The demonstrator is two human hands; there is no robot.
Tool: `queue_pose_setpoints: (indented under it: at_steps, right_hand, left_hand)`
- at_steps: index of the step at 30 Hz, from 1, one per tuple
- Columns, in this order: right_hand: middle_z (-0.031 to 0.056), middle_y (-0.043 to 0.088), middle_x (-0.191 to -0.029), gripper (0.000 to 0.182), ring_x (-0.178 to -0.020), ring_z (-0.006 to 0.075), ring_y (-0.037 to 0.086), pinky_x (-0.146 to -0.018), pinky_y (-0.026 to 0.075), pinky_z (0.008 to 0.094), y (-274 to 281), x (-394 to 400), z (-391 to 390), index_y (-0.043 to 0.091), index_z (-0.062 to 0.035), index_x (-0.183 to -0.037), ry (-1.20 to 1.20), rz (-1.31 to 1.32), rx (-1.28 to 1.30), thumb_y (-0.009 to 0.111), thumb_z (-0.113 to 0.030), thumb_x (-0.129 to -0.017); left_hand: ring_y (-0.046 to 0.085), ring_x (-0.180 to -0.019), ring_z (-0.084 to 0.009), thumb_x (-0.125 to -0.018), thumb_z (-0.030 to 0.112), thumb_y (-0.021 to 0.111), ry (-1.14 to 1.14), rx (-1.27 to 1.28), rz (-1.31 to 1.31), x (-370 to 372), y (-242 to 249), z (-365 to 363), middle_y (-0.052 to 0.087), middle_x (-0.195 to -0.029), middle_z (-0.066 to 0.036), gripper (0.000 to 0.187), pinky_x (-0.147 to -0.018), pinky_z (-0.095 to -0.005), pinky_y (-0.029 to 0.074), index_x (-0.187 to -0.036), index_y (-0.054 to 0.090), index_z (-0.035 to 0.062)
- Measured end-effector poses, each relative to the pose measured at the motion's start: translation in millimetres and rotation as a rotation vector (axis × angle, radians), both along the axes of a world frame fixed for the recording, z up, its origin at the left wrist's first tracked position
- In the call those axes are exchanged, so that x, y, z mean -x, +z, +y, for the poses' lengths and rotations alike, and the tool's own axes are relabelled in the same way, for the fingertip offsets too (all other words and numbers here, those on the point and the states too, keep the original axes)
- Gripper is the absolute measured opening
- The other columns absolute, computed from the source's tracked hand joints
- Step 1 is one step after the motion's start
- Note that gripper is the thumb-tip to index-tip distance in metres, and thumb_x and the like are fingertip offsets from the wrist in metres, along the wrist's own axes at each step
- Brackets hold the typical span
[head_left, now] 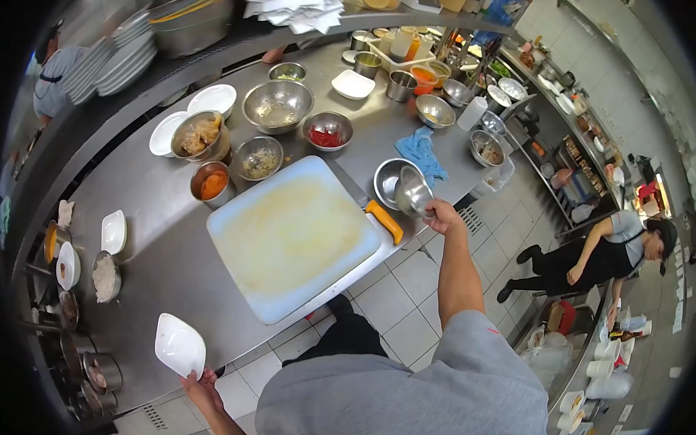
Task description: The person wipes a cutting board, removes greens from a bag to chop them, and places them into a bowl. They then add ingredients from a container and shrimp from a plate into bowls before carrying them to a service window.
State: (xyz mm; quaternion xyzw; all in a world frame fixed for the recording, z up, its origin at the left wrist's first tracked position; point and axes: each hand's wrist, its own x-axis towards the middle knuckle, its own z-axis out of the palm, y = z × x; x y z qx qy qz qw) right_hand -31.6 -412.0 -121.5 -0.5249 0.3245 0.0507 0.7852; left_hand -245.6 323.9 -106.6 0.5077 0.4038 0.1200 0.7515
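Note:
My left hand (202,390) grips the lower corner of a white square dish (180,344) at the table's near left edge. On the right, my right hand (441,217) holds a small metal bowl (414,192), tilted over or against another metal bowl (386,182) on the table. Between my hands lies a white cutting board (294,235) with yellowish stains. A knife with an orange handle (384,222) rests along the board's right side, close to the metal bowls. A crumpled blue cloth (422,152) lies just beyond them.
Metal bowls of food, including one with red pieces (327,131), stand behind the board. A white dish (114,232) and a bowl of white food (105,276) sit at left. A shelf with stacked plates (127,52) overhangs the back. Another person (592,249) stands at right.

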Motion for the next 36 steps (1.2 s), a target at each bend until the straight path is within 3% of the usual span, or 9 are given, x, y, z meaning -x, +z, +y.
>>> queue_pose_setpoints:
  at_steps: [3,6,10,13,15,16,20,24,36]
  right_hand:
    - [0.0093,0.063,-0.096,0.034,-0.087,0.0249,0.064,-0.083,0.055,0.0463,-28,-14,-41,0.056,-0.0040,-0.114,-0.005,0.029,-0.075,0.060,-0.007,-0.081]
    - [0.0054,0.066,-0.091,0.022,-0.081,0.0178,0.062,-0.074,0.052,0.0361,-21,-16,-55,0.061,-0.0087,-0.104,0.018,0.056,-0.243,0.061,-0.012,-0.083]
    - [0.0077,0.068,-0.099,0.025,-0.087,0.0214,0.065,-0.081,0.053,0.0382,-42,-31,-80,0.061,-0.0041,-0.107,0.042,-0.074,-0.322,0.061,-0.012,-0.083]
    - [0.0075,0.066,-0.097,0.024,-0.091,0.0209,0.064,-0.082,0.053,0.0379,-35,-38,-80,0.061,-0.0024,-0.105,0.058,-0.047,-0.172,0.062,-0.012,-0.083]
    - [0.0103,0.058,-0.111,0.038,-0.099,0.0236,0.058,-0.087,0.050,0.0482,-23,-49,-71,0.053,-0.0039,-0.118,0.074,0.018,0.088,0.067,-0.013,-0.083]
    - [0.0005,0.056,-0.083,0.015,-0.078,0.0145,0.056,-0.070,0.051,0.0350,-14,-55,-56,0.058,-0.0072,-0.096,0.093,-0.025,0.110,0.064,-0.011,-0.083]
    - [0.0032,0.055,-0.079,0.032,-0.056,0.0141,0.053,-0.041,0.047,0.0297,-8,-85,-16,0.056,-0.0079,-0.111,0.320,0.035,0.571,0.060,-0.017,-0.081]
    - [0.0036,0.056,-0.077,0.033,-0.052,0.0148,0.052,-0.040,0.046,0.0291,-29,-80,-18,0.056,-0.0084,-0.110,0.284,-0.007,0.680,0.058,-0.012,-0.078]
    - [0.0102,0.058,-0.115,0.056,-0.092,0.0247,0.062,-0.062,0.054,0.0377,-22,-32,-40,0.047,-0.0119,-0.134,-0.144,-0.093,0.305,0.053,-0.010,-0.078]
  left_hand:
    - [0.061,-0.062,-0.0194,-0.093,0.013,0.047,0.033,0.007,0.006,-24,9,-50,0.061,-0.080,-0.014,0.048,-0.055,-0.0290,0.054,-0.138,0.036,0.0049]
    - [0.061,-0.062,-0.0200,-0.093,0.012,0.047,0.048,0.017,0.032,-44,11,-89,0.061,-0.081,-0.014,0.048,-0.055,-0.0290,0.054,-0.139,0.036,0.0051]
    - [0.062,-0.063,-0.0219,-0.092,0.013,0.048,-0.006,0.013,0.039,-61,14,-120,0.062,-0.085,-0.015,0.050,-0.055,-0.0315,0.055,-0.140,0.037,0.0058]
    - [0.064,-0.065,-0.0230,-0.091,0.015,0.049,0.035,-0.018,0.066,-69,7,-128,0.063,-0.087,-0.015,0.048,-0.056,-0.0336,0.057,-0.136,0.040,0.0041]
    - [0.067,-0.070,-0.0256,-0.090,0.020,0.052,-0.054,-0.049,0.024,-63,0,-124,0.065,-0.090,-0.015,0.042,-0.060,-0.0368,0.060,-0.128,0.046,0.0018]
    - [0.068,-0.069,-0.0245,-0.091,0.019,0.052,-0.041,-0.053,0.043,-62,-7,-124,0.066,-0.090,-0.014,0.042,-0.059,-0.0363,0.060,-0.128,0.045,0.0028]
    - [0.066,-0.061,-0.0216,-0.093,0.010,0.044,-0.074,-0.018,-0.047,-66,2,-134,0.065,-0.093,-0.015,0.042,-0.052,-0.0325,0.058,-0.134,0.039,0.0041]
    - [0.065,-0.060,-0.0199,-0.094,0.007,0.040,-0.059,0.028,-0.075,-67,2,-132,0.065,-0.094,-0.016,0.045,-0.051,-0.0307,0.057,-0.138,0.035,0.0051]
    - [0.067,-0.063,-0.0202,-0.094,0.003,0.039,-0.351,-0.001,-0.057,-93,-14,-139,0.065,-0.101,-0.017,0.056,-0.052,-0.0287,0.056,-0.148,0.029,0.0093]
